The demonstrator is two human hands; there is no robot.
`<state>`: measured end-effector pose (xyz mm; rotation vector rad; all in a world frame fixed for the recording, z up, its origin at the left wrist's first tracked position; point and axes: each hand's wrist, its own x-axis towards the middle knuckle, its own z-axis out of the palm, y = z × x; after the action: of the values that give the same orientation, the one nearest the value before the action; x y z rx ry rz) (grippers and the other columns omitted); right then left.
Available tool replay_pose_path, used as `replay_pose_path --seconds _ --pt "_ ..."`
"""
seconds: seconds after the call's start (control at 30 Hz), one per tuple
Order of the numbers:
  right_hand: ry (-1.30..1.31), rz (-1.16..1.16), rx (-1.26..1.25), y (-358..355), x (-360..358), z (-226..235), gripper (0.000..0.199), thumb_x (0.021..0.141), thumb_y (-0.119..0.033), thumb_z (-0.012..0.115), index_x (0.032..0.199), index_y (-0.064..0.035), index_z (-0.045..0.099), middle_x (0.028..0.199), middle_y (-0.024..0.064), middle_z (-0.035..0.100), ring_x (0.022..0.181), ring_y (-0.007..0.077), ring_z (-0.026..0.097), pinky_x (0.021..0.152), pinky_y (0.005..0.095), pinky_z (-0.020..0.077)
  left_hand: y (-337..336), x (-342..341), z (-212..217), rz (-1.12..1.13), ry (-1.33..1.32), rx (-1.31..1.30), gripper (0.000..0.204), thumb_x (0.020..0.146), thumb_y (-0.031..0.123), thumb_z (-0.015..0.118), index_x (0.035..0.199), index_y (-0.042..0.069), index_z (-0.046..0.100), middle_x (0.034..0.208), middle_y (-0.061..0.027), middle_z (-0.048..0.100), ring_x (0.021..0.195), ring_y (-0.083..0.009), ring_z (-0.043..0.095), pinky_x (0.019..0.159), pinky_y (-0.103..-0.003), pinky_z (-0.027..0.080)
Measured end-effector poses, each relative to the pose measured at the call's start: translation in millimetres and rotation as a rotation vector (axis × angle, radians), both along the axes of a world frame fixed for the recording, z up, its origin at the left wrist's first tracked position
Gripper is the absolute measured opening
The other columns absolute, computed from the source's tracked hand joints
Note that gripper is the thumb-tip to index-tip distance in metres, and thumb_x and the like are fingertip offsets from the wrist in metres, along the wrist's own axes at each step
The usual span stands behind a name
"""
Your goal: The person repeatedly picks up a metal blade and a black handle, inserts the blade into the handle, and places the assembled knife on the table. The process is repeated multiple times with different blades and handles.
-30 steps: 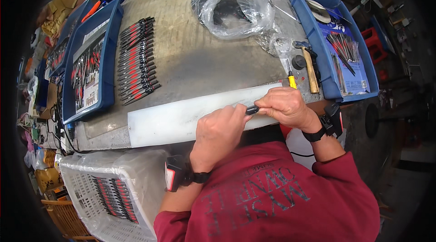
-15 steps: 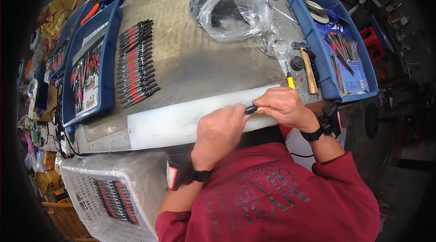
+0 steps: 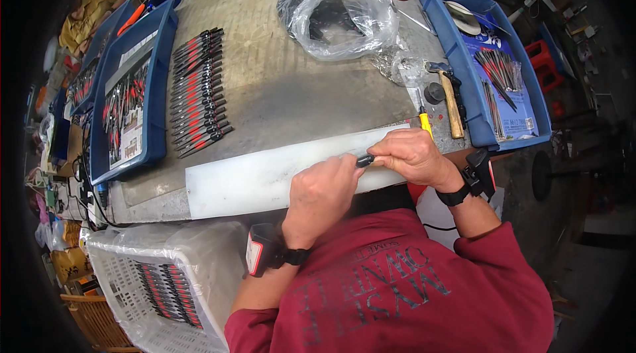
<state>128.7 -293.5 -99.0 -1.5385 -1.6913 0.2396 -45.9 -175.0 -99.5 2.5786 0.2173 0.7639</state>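
Observation:
Both my hands meet over the right end of a long white board [image 3: 245, 184] along the table's near edge. My left hand [image 3: 322, 189] is closed round a short black cylindrical part [image 3: 364, 161], whose end sticks out past the thumb. Thumb and fingers of my right hand [image 3: 412, 154] pinch at that part's right end; anything thinner between those fingers is hidden. Beyond the board, at the left, several slim black-and-red pen-shaped tools [image 3: 197, 96] lie side by side in a column.
Blue trays hold pen-shaped tools at the left [image 3: 159, 98] and thin rods at the right [image 3: 457, 55]. A clear plastic bag [image 3: 351, 38] sits at the back. A hammer [image 3: 452, 104] and yellow-handled screwdriver [image 3: 424, 122] lie right. A white crate [image 3: 112, 257] stands at lower left.
My hands keep the same grip on the black part; my left wrist has shifted very slightly to the right. At the far upper left, a person in yellowish clothing has moved a little.

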Motion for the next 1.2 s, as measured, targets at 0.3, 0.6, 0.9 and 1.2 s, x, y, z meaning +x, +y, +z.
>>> replay_pose_path --seconds 0.3,0.6,0.9,1.2 --pt "0.019 -0.017 0.029 0.4 -1.9 -2.1 0.016 0.073 -0.007 0.072 0.086 0.002 0.066 0.071 0.0131 0.064 0.064 0.0271 0.063 0.057 0.0341 0.0488 3.3 0.2 -0.5 -0.014 0.011 0.005 0.022 0.079 0.013 0.068 0.096 0.006 0.057 0.063 -0.0058 0.048 0.05 -0.023 0.052 0.045 -0.035 0.041" --pt "0.157 -0.115 -0.152 -2.8 -0.9 2.3 0.024 0.077 -0.005 0.068 0.1 0.0019 0.064 0.082 0.0118 0.063 0.072 0.025 0.061 0.064 0.0323 0.0486 2.6 4.5 -4.4 0.057 0.009 0.067 0.017 0.08 0.015 0.066 0.084 0.008 0.05 0.062 -0.0053 0.045 0.052 -0.0217 0.051 0.047 -0.035 0.042" --pt "-0.007 -0.425 -0.156 -14.6 35.7 2.9 0.013 0.08 -0.005 0.064 0.091 0.0016 0.064 0.081 0.0128 0.063 0.074 0.0267 0.061 0.065 0.0328 0.0479 10.0 10.4 -20.8 0.089 0.113 0.074 0.017 0.081 0.016 0.067 0.084 0.007 0.053 0.064 -0.0066 0.05 0.054 -0.0244 0.055 0.047 -0.036 0.044" --pt "-0.179 -0.648 -0.097 -1.5 82.2 3.0 0.013 0.079 -0.006 0.063 0.089 0.0025 0.064 0.082 0.0173 0.064 0.076 0.0333 0.062 0.067 0.0367 0.0487 10.8 10.9 -27.2 0.089 0.107 0.083 0.017 0.081 0.016 0.067 0.084 0.007 0.053 0.063 -0.0072 0.049 0.053 -0.0248 0.055 0.047 -0.036 0.043"
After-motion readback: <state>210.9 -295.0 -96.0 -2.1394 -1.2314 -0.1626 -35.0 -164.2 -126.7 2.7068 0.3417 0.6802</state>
